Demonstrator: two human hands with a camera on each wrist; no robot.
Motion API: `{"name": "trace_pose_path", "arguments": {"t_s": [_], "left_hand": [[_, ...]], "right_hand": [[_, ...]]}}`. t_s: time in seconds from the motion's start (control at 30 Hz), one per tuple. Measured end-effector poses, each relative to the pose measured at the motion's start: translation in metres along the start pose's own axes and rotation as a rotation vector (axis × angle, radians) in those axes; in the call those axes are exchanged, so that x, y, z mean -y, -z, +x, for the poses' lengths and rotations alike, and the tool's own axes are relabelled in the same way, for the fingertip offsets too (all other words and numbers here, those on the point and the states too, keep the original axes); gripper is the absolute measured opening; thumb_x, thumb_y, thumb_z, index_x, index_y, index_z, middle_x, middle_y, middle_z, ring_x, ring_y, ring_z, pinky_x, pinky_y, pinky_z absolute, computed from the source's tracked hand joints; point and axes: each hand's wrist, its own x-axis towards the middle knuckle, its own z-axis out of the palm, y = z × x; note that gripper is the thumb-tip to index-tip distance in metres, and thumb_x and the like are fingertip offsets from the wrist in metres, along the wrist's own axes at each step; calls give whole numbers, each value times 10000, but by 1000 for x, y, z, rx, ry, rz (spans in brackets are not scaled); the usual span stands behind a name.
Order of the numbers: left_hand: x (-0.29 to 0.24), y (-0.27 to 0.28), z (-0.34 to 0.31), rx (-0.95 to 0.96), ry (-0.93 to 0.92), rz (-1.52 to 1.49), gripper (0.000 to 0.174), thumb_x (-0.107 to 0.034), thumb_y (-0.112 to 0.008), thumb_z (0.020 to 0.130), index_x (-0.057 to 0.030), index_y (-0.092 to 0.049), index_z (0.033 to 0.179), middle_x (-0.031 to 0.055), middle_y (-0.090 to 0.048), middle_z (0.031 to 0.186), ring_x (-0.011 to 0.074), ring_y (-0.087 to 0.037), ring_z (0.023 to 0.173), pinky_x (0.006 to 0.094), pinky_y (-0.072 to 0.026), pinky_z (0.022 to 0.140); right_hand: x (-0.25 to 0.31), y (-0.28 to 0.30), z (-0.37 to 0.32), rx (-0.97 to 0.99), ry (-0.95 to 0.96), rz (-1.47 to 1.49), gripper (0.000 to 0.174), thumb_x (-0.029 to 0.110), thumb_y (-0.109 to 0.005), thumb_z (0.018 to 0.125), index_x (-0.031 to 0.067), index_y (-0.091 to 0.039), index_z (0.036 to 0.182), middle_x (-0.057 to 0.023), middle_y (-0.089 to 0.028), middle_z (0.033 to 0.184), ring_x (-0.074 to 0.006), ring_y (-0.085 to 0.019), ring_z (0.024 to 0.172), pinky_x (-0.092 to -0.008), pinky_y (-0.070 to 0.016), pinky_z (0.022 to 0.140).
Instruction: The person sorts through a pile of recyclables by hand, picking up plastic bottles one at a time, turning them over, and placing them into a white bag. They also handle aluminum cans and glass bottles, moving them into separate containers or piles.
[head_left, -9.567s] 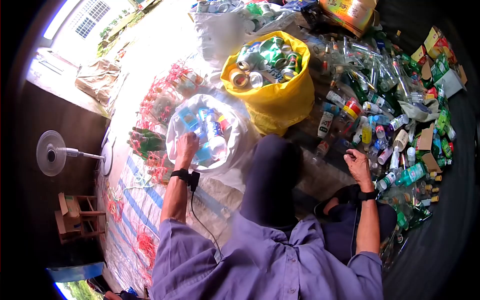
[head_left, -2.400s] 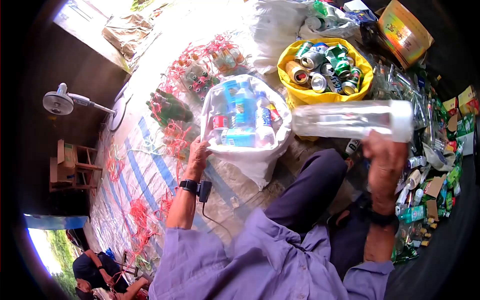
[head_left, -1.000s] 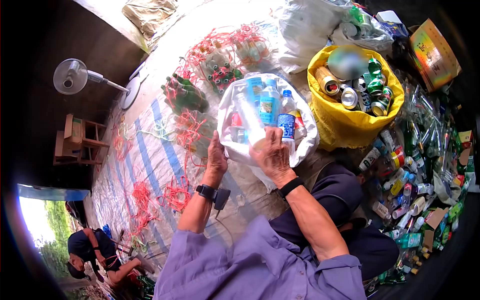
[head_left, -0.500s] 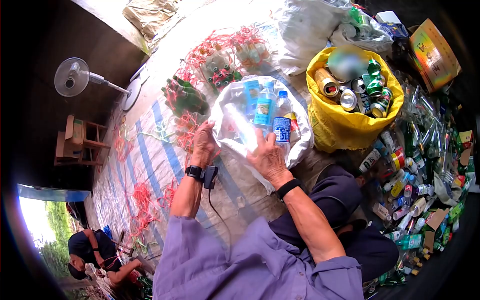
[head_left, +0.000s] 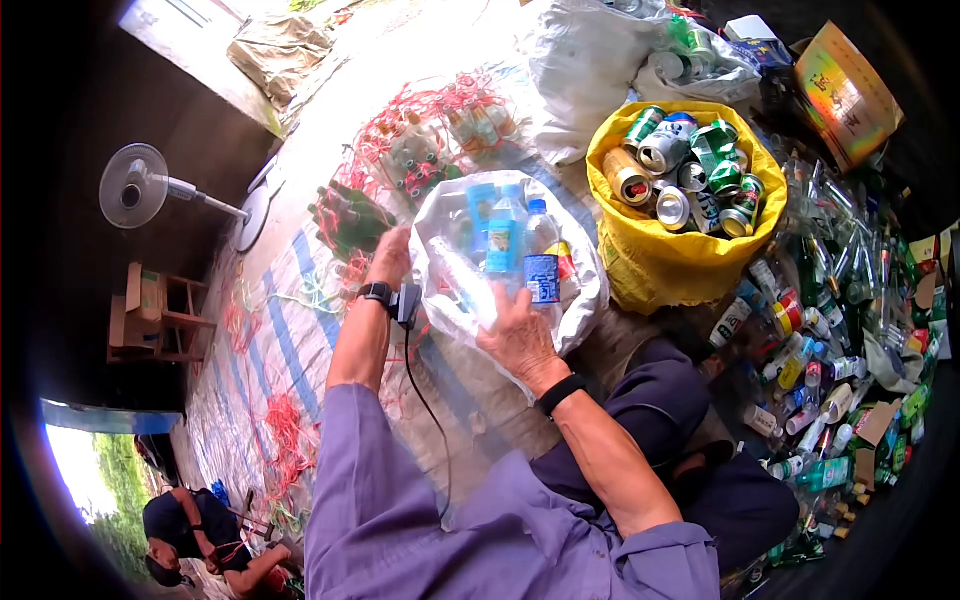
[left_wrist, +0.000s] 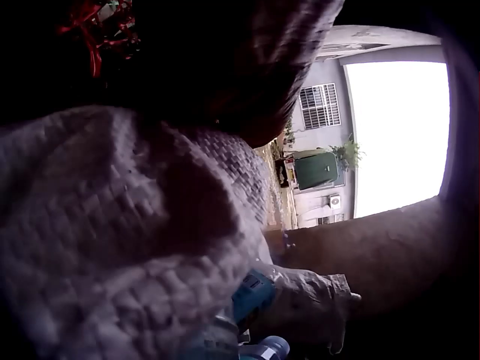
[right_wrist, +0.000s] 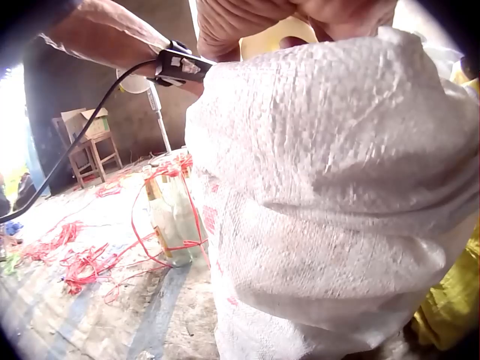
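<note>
A white woven sack, filled with plastic bottles, stands open in front of the person in the head view. The left hand is at its left rim, holding the edge; the fingertips are largely hidden. At the near rim, the right hand grips the end of a clear plastic bottle that lies slanted inside the sack. Beside it are a blue-labelled bottle and a blue-capped bottle. In the right wrist view, the right hand arches over the sack's rim.
A yellow sack of crushed cans stands to the right. Beyond it spreads a heap of bottles. Bottles tied with red string stand at the back left, near a fan. Another person sits at lower left.
The right hand has brought a large clear bottle from the right into the white sack. The left hand has moved up along the sack's left rim. The head view has shifted.
</note>
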Motion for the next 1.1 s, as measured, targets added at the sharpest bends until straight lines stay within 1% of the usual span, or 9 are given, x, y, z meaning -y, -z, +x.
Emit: {"name": "trace_pose_path", "arguments": {"t_s": [0.03, 0.1, 0.23, 0.53, 0.63, 0.7, 0.83, 0.87, 1.1], "left_hand": [[-8, -2, 7, -91, -98, 136, 215, -168, -532, 895, -41, -704, 918, 75, -689, 747, 207, -626, 581, 348, -550, 603], [-28, 0, -2, 139, -341, 157, 236, -50, -507, 866, 1, -677, 1023, 105, -713, 912, 207, -689, 790, 340, -571, 742], [-61, -64, -59, -44, -463, 99, 335, 55, -542, 807, 11, -635, 1126, 93, -701, 1028, 204, -684, 882, 310, -555, 827], [-66, -25, -1, 79, -66, 120, 467, -372, -559, 976, 1, -581, 1256, 147, -684, 1157, 237, -668, 966, 351, -535, 847], [-68, -42, -5, 306, -696, 873, 387, -264, -611, 937, -5, -625, 1224, 136, -705, 1103, 226, -677, 883, 333, -545, 768], [-83, -52, 21, 56, -564, 1927, 226, -238, -600, 936, -73, -752, 965, 116, -735, 955, 229, -698, 811, 334, -543, 704], [-93, -100, -26, -22, -571, 633, 174, -92, -656, 847, -22, -747, 979, 57, -738, 852, 122, -668, 704, 253, -524, 625], [-99, -124, -55, -187, -618, 619, 184, -71, -671, 840, -2, -737, 998, 48, -726, 865, 85, -640, 702, 222, -504, 615], [-92, -112, -80, -88, -705, 488, 213, -86, -677, 869, 22, -718, 1047, 61, -725, 860, 84, -641, 708, 226, -506, 605]], "right_hand": [[1, -2, 0, -5, -5, -31, 647, 254, -752, 759, 72, -461, 1308, -238, -493, 959, -429, -629, 724, -483, -553, 662], [-3, -5, 1, -2, 15, -69, 692, 289, -727, 752, 32, -442, 1328, -220, -484, 964, -371, -634, 669, -440, -554, 622], [-5, -3, 3, -15, 56, -68, 751, 320, -705, 748, -29, -415, 1347, -207, -474, 967, -320, -651, 632, -396, -564, 593], [-1, -8, 2, 40, 66, -125, 772, 299, -725, 750, -65, -384, 1340, -219, -478, 979, -343, -664, 673, -391, -576, 625], [1, -5, 2, 48, 59, -126, 785, 314, -733, 754, -84, -379, 1330, -227, -477, 978, -351, -667, 697, -389, -578, 636], [3, -5, 2, 72, 23, -113, 789, 322, -730, 764, -89, -373, 1335, -230, -477, 977, -353, -666, 704, -388, -578, 641], [5, -3, 3, 75, -21, -32, 749, 345, -705, 806, -103, -378, 1309, -239, -478, 973, -357, -657, 742, -396, -578, 654], [4, -4, 3, 77, -23, -30, 749, 345, -705, 806, -103, -378, 1309, -239, -478, 973, -357, -657, 742, -396, -578, 654], [8, -12, 6, 18, -97, 32, 768, 320, -729, 826, -125, -357, 1329, -239, -481, 976, -369, -638, 776, -424, -573, 645]]}}
